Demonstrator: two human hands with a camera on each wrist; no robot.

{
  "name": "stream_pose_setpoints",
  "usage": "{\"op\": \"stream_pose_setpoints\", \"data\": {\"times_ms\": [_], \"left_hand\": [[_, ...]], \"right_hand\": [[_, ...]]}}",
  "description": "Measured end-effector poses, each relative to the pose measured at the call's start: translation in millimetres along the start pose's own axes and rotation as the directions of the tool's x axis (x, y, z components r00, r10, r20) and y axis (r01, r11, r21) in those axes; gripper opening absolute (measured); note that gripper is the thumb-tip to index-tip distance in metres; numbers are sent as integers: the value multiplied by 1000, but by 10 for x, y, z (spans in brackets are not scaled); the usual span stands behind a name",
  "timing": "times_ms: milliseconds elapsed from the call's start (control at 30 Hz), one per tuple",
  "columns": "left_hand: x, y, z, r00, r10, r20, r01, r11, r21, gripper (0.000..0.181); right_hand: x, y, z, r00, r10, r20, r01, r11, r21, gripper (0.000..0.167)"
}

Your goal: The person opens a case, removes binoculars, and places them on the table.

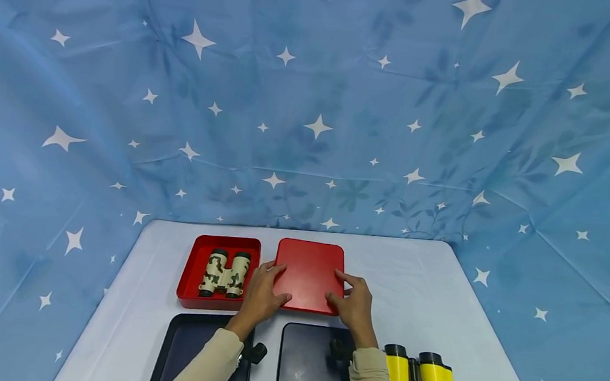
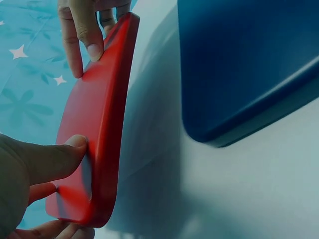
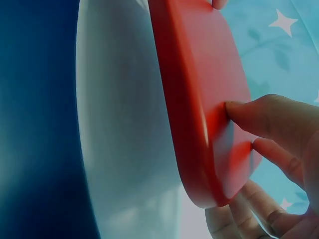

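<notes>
Both hands hold a flat red box lid point(image 1: 308, 275), smooth face up, above the white table. My left hand point(image 1: 263, 293) grips its left edge; in the left wrist view the thumb point(image 2: 62, 162) presses on the face while other fingers curl under the rim. At the opposite edge, my right hand point(image 1: 352, 303) has its thumb point(image 3: 254, 117) on the face and several fingers beneath the rim. Just left of the lid stands an open red box point(image 1: 186, 277) with camouflage binoculars point(image 1: 214, 273) lying inside. The lid's underside is hidden.
A dark blue tray point(image 1: 171, 348) lies under the left forearm. Beside it, a flat dark blue panel point(image 1: 303, 366) is partly covered by the right forearm. Yellow and black binoculars point(image 1: 432, 380) stand at the right. Blue star-patterned cloth point(image 1: 313, 94) hangs behind the white table point(image 1: 411, 284).
</notes>
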State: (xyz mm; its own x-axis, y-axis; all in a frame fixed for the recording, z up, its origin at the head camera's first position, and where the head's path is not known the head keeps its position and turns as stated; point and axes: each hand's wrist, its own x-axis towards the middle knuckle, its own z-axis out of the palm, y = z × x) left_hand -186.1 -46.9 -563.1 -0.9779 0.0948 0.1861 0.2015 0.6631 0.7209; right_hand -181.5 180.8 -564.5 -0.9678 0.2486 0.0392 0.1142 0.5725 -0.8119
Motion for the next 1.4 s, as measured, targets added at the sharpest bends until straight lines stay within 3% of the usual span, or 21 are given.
{"op": "stream_pose_setpoints", "data": {"times_ms": [333,633,967,1400], "left_hand": [[-7,-15,130,1000,-21,-1,21,1000,9,73],[2,-21,266,999,-38,-39,40,998,55,76],[31,-14,340,997,-65,-30,68,993,95,77],[46,-7,388,997,-79,-21,81,989,121,78]], "right_hand": [[11,113,-13,999,16,30,-16,1000,1,67],[64,176,43,999,-25,40,26,999,-24,62],[109,242,128,999,-35,40,39,996,-81,60],[110,279,134,999,-17,32,19,997,-80,61]]}}
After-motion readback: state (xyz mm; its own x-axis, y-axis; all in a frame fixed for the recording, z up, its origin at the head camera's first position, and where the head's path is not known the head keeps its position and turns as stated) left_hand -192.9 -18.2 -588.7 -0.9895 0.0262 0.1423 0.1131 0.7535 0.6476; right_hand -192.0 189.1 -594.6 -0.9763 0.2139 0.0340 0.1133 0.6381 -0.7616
